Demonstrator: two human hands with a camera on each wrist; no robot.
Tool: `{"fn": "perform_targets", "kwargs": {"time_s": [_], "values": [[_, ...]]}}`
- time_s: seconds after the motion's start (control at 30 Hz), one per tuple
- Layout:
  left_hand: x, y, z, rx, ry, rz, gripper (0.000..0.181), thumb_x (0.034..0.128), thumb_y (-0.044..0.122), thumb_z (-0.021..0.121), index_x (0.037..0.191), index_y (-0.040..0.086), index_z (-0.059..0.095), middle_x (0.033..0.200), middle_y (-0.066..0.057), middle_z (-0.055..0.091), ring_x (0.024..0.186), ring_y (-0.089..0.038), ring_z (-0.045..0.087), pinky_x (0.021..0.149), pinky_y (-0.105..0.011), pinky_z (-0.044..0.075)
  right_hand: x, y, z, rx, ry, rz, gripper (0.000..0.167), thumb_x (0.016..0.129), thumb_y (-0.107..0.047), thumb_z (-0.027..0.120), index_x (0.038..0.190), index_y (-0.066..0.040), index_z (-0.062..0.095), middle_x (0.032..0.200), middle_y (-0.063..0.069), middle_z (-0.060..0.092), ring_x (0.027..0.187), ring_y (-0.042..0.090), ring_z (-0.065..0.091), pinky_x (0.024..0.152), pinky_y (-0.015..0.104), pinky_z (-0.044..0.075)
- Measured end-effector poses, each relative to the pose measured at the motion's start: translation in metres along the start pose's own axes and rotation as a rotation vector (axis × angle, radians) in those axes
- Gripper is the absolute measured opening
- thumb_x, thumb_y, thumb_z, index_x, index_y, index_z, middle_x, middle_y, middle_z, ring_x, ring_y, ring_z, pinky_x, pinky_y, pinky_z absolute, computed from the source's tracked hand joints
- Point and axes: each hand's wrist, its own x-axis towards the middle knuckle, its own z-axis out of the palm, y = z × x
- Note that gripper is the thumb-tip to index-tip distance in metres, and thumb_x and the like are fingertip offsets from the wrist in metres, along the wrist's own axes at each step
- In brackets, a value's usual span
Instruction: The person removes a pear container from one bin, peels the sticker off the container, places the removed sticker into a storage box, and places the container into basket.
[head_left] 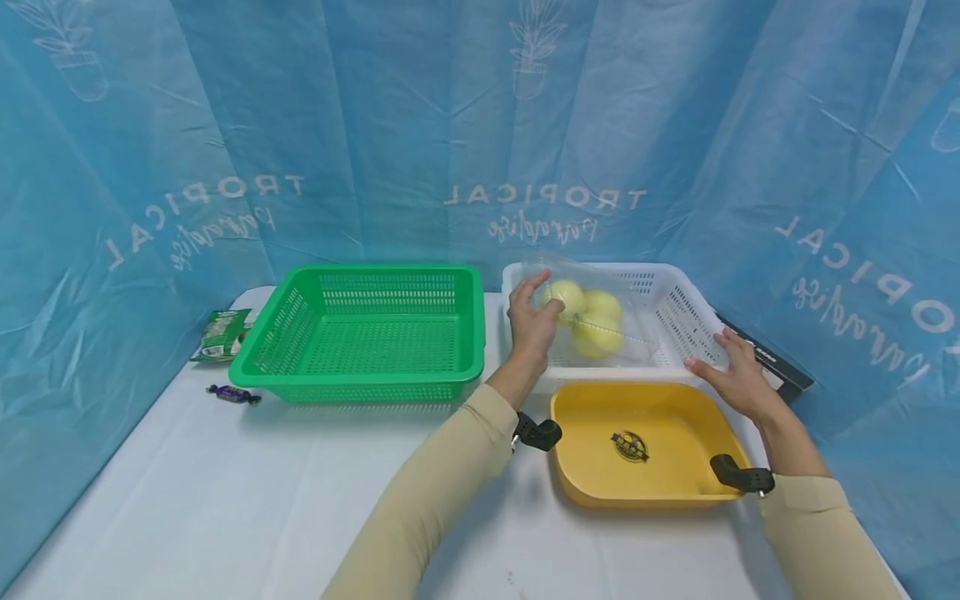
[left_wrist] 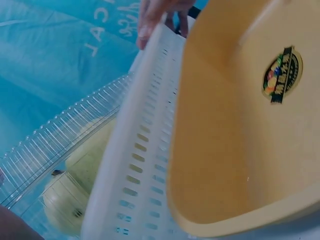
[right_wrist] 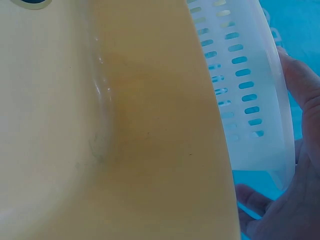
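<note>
A clear plastic container point(head_left: 637, 337) of round, pale yellow-green fruits point(head_left: 597, 333) is tilted inside the white basket point(head_left: 686, 321). My left hand point(head_left: 534, 321) grips the container's left end, with the thumb near one fruit. In the left wrist view the ribbed clear side and a fruit point(left_wrist: 65, 202) with a dark stem show beyond the basket wall. At the basket's front right corner, my right hand point(head_left: 738, 383) holds the rim. In the right wrist view its thumb point(right_wrist: 300, 80) lies along the rim, and other fingers point(right_wrist: 255, 200) are below.
A yellow tub point(head_left: 637, 442) with a round label stands right in front of the white basket, under both wrists. To the left is a green basket point(head_left: 375, 342). Beside it lie a green packet point(head_left: 222, 335) and a purple-wrapped sweet point(head_left: 233, 394). A black box point(head_left: 780, 367) sits at the right.
</note>
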Motion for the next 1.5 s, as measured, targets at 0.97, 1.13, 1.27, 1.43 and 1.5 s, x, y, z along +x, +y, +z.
{"fn": "perform_targets", "kwargs": {"time_s": [0.97, 1.13, 1.27, 1.43, 1.5], "values": [[0.006, -0.014, 0.001, 0.241, -0.115, -0.114, 0.055, 0.0866, 0.012, 0.057, 0.138, 0.027, 0.046, 0.155, -0.003, 0.021, 0.139, -0.027, 0.023, 0.097, -0.042, 0.042, -0.001, -0.001, 0.001, 0.001, 0.017, 0.047, 0.099, 0.085, -0.060, 0.054, 0.152, -0.008, 0.002, 0.157, 0.018, -0.019, 0.135, 0.059, 0.005, 0.091, 0.080, 0.020], [0.006, -0.017, 0.000, 0.287, -0.141, -0.139, 0.057, 0.0867, 0.010, 0.056, 0.139, 0.029, 0.044, 0.155, -0.004, 0.021, 0.138, -0.027, 0.026, 0.082, -0.033, 0.041, -0.002, 0.000, 0.002, -0.002, 0.011, 0.050, 0.097, 0.087, -0.056, 0.054, 0.152, -0.008, 0.002, 0.157, 0.018, -0.019, 0.135, 0.059, 0.005, 0.092, 0.080, 0.020], [0.006, -0.017, 0.000, 0.299, -0.156, -0.151, 0.058, 0.0859, 0.009, 0.057, 0.139, 0.028, 0.043, 0.154, -0.006, 0.021, 0.137, -0.029, 0.026, 0.083, -0.035, 0.043, -0.001, -0.001, 0.002, -0.001, 0.015, 0.037, 0.097, 0.087, -0.058, 0.054, 0.152, -0.008, 0.003, 0.157, 0.018, -0.019, 0.134, 0.059, 0.007, 0.092, 0.080, 0.021], [0.007, -0.016, 0.001, 0.341, -0.173, -0.176, 0.061, 0.0850, 0.007, 0.057, 0.140, 0.029, 0.041, 0.154, -0.008, 0.022, 0.136, -0.031, 0.028, 0.094, -0.043, 0.045, -0.001, -0.002, 0.002, -0.005, 0.007, 0.056, 0.098, 0.086, -0.060, 0.053, 0.152, -0.010, 0.001, 0.157, 0.017, -0.019, 0.134, 0.058, 0.008, 0.092, 0.080, 0.022], [0.007, -0.016, 0.001, 0.356, -0.174, -0.185, 0.062, 0.0851, 0.006, 0.057, 0.141, 0.029, 0.040, 0.154, -0.008, 0.023, 0.135, -0.030, 0.029, 0.094, -0.043, 0.045, -0.001, -0.002, 0.002, -0.005, 0.008, 0.062, 0.099, 0.086, -0.060, 0.054, 0.152, -0.010, 0.001, 0.157, 0.018, -0.019, 0.133, 0.058, 0.009, 0.092, 0.080, 0.022]]}}
